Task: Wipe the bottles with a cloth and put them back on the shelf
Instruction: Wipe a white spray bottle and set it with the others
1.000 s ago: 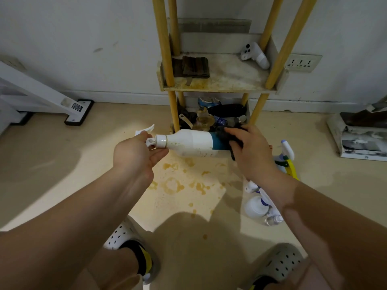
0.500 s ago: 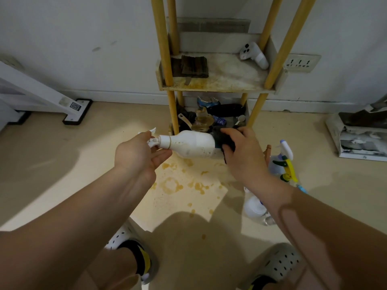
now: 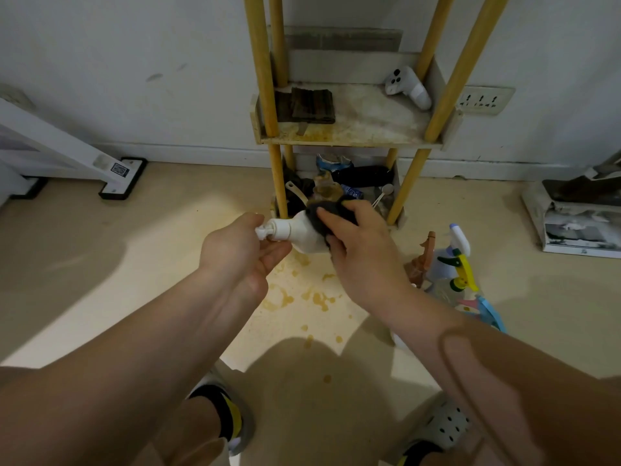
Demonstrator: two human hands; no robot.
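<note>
A person in perforated clogs (image 3: 447,428) stands over a stained floor (image 3: 295,317), both bare forearms stretched forward. The left hand (image 3: 235,253) pinches the pump head of a white bottle (image 3: 300,235), held sideways in the air just before the front edge of the shelf (image 3: 353,140) and its lower tier. The right hand (image 3: 363,260) curls over the body, clamping a dark cloth (image 3: 324,213) against it. Any print on the bottle is hidden by cloth and hand. Beyond, a white controller (image 3: 408,87) lies at the upper tier's right rear corner.

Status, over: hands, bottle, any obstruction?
Left hand grips white pump bottle at the pump. Right hand wraps dark cloth round its body. Shelf dead ahead; spray bottles on floor, right.
</note>
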